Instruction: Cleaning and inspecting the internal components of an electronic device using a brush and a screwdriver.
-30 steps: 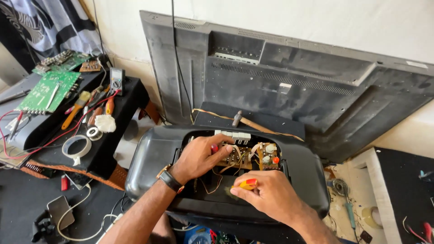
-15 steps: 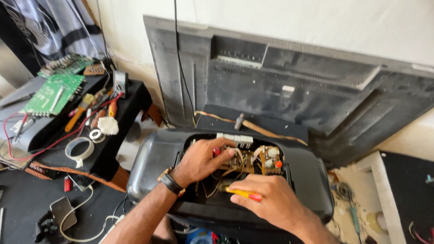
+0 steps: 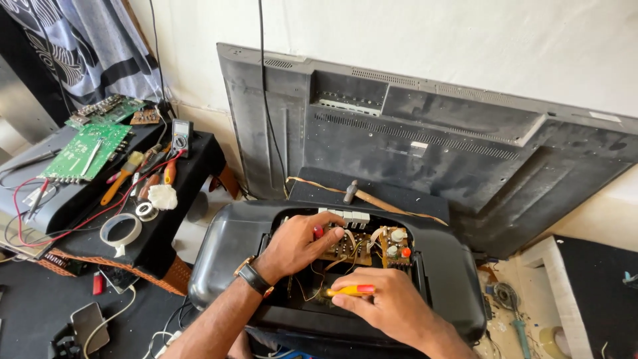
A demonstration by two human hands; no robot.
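Note:
A black plastic device casing [image 3: 226,249] lies open in front of me, with a brown circuit board [image 3: 355,247] and wires showing inside. My left hand [image 3: 299,242], a watch on its wrist, reaches into the opening and its fingers rest on the board's left edge. My right hand [image 3: 392,306] grips a screwdriver with a yellow and red handle [image 3: 352,290], its tip pointing left into the casing under the board.
A large flat television back [image 3: 425,146] leans against the wall behind the casing. A hammer [image 3: 362,194] lies between them. At left, a black table [image 3: 159,233] carries green circuit boards [image 3: 90,149], a tape roll [image 3: 121,231], screwdrivers and a multimeter [image 3: 179,136].
The view shifted slightly. My right hand with the screwdriver has dropped lower and nearer the front of the casing. My left hand stays on the board.

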